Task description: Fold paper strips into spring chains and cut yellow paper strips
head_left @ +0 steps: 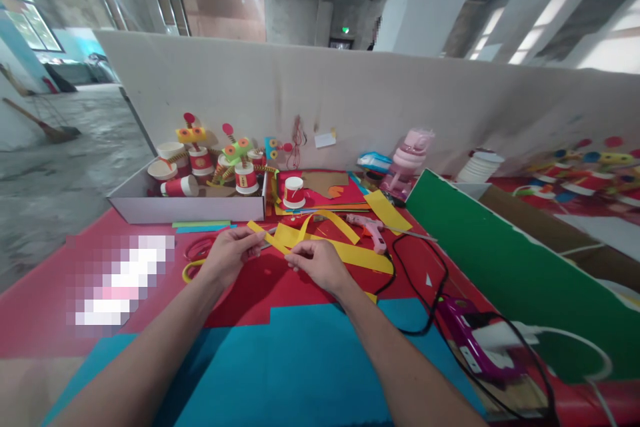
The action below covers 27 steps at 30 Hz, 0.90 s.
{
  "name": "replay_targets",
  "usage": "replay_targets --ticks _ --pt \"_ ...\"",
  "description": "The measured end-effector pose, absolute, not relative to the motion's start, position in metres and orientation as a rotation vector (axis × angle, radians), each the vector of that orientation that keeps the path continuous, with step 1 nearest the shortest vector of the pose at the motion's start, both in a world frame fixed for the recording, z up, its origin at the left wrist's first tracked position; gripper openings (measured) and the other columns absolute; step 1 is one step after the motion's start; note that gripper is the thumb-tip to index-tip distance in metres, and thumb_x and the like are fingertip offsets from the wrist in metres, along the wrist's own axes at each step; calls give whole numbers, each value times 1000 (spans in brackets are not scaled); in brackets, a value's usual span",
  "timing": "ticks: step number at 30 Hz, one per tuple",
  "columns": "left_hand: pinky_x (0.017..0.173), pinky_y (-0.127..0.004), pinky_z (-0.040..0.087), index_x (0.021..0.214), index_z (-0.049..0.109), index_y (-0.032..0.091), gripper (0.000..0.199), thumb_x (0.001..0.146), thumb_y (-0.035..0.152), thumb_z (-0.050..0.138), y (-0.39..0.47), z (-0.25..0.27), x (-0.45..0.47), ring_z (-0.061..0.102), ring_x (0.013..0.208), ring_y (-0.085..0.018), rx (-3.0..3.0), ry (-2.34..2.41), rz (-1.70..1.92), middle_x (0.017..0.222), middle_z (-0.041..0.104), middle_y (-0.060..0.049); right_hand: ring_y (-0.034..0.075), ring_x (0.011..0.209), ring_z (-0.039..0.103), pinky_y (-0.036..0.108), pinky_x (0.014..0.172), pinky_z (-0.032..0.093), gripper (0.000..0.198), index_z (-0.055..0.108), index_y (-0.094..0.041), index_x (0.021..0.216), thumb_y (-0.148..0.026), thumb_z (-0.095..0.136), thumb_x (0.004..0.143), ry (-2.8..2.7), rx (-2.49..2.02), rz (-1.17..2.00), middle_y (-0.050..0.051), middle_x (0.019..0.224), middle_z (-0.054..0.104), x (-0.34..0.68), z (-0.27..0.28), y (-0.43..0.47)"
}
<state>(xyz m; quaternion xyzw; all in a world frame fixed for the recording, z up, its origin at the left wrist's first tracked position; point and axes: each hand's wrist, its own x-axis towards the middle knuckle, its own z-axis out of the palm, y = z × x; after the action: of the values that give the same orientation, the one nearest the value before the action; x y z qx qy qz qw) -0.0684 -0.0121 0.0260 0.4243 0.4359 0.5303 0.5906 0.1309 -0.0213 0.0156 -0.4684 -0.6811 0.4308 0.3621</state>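
Observation:
A narrow yellow paper strip [277, 243] is stretched between my two hands above the red tabletop. My left hand [231, 252] pinches it near its upper left end, and my right hand [319, 263] pinches it further right. Under and behind the strip lie wider yellow paper pieces [363, 257]; a curled yellow strip [333, 215] arches over them. Beside my left wrist are scissors with a yellow handle [189, 271], partly hidden by that hand. A pink glue gun [373, 232] rests just beyond the yellow paper, to the right.
A white box [187, 210] with paper-cup figures stands at the back left, near a red-and-white paper cup [293, 193]. To the right are a green panel [500, 267], a purple power strip [475, 340] and black cable. Blue sheets [280, 373] cover the front.

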Motion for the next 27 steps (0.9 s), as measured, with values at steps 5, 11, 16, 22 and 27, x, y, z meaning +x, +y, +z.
replay_targets --ticks 5,11,16,22,27 --pt "50 -19 40 71 71 10 24 58 28 82 -7 35 -84 50 51 -7 877 1027 1354 57 61 -2 13 53 58 23 51 43 19 69 -17 70 -34 65 77 -1757 -1219 1112 2 60 66 132 17 -21" --pt "55 -20 42 90 72 12 35 59 24 81 -6 33 -88 53 57 -8 957 972 1336 68 64 -2 15 61 61 24 58 45 18 70 -17 70 -32 64 78 -1696 -1197 998 3 64 68 137 23 -20" --pt "57 -22 42 74 71 12 19 64 26 79 -18 20 -59 53 57 -9 1259 965 1026 65 65 -2 14 61 59 23 58 43 18 70 -17 71 -30 63 80 -1801 -1116 925 0 64 67 131 23 -24" --pt "55 -22 45 67 68 10 24 61 30 81 -10 16 -56 55 53 -10 1018 1018 1346 60 66 -3 20 88 60 33 81 45 18 69 -20 93 -33 66 81 -1749 -1107 410 7 94 69 132 30 -31" --pt "61 -22 51 74 64 13 29 56 22 83 -7 29 -63 61 60 -10 734 844 1641 66 68 -2 17 75 58 30 72 45 19 70 -19 83 -34 59 85 -1608 -994 527 5 79 66 121 32 -40"
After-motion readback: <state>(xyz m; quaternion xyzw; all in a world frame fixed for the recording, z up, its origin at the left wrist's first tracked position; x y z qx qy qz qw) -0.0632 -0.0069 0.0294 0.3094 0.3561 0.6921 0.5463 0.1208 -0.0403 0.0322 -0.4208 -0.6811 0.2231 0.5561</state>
